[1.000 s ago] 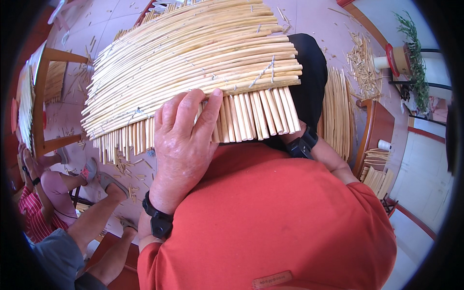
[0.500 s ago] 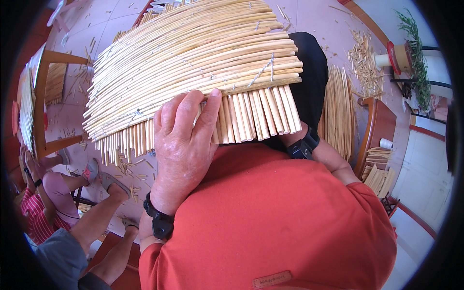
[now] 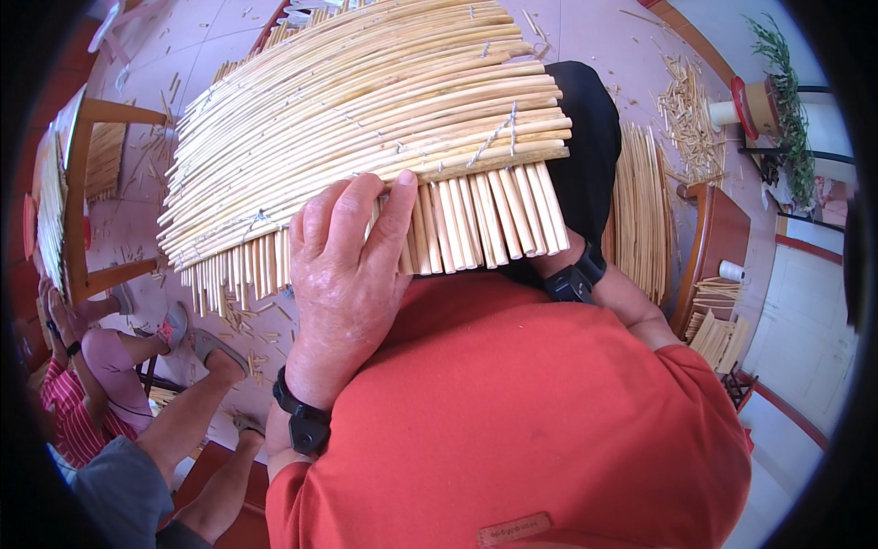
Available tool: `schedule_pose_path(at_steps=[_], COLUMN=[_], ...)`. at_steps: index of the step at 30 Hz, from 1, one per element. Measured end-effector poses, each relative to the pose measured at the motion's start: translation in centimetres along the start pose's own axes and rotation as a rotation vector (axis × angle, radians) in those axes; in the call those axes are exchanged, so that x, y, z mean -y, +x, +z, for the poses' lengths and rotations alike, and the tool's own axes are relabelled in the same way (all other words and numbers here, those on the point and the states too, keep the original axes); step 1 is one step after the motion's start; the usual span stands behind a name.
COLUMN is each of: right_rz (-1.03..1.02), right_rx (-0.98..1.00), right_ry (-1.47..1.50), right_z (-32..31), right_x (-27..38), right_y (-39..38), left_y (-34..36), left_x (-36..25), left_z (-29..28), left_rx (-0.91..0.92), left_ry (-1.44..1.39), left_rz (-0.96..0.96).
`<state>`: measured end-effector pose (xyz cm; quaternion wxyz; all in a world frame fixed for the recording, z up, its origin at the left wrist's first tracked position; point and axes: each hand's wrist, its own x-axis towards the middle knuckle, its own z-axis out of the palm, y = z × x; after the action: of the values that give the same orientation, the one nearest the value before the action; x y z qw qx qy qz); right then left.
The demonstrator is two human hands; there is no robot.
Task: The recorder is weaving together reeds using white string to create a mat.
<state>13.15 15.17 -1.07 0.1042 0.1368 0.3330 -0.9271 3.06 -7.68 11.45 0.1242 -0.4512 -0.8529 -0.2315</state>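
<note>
A mat of pale peeled sticks point(image 3: 366, 110), tied with grey-white string point(image 3: 494, 137), lies slanted across my lap. From under its near edge, a second layer of crosswise sticks point(image 3: 485, 220) pokes out toward me. My left hand point(image 3: 343, 247) is closed on this near edge, its back up, thumb and fingers pressed against the outermost stick. Only the back end of my right hand point(image 3: 562, 256) shows, by the wrist; the rest goes beneath the crosswise sticks, so its fingers are hidden. Black bands point(image 3: 309, 428) sit on both wrists.
Long sticks point(image 3: 640, 220) are stacked at my right beside a brown wooden bench point(image 3: 718, 238) with a white thread spool point(image 3: 731, 271). Offcuts point(image 3: 690, 128) litter the pink floor. At left, a wooden frame point(image 3: 82, 183) stands near other seated people's legs point(image 3: 197, 393).
Almost nothing differs. The mat and my left hand have shifted very slightly; the grip stays the same. At lower left, another person's leg has moved a little.
</note>
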Motion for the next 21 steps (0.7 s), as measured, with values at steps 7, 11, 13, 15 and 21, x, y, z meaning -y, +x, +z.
schedule_pose_path(at_steps=[7,11,13,15,21], right_rz=[-0.052,-0.105,-0.133,-0.159,-0.226], right_rx=[-0.016,-0.022,-0.030,-0.035,-0.049], right_ry=[-0.060,-0.128,-0.155,-0.179,-0.230], right_z=[0.7,1.3,1.7,1.9,2.1], right_x=[0.0,-0.2,0.0,0.3,1.2], right_y=[0.6,1.0,1.3,1.4,1.1], left_y=[0.4,0.6,0.7,0.7,0.3], left_x=[0.3,0.0,-0.1,-0.1,-0.4], left_z=[-0.5,-0.7,-0.7,-0.7,-0.3], left_rx=[0.002,0.053,0.058,0.061,0.085], left_ry=[-0.049,-0.069,-0.069,-0.058,-0.030], left_rz=[-0.018,-0.008,-0.004,-0.017,-0.021])
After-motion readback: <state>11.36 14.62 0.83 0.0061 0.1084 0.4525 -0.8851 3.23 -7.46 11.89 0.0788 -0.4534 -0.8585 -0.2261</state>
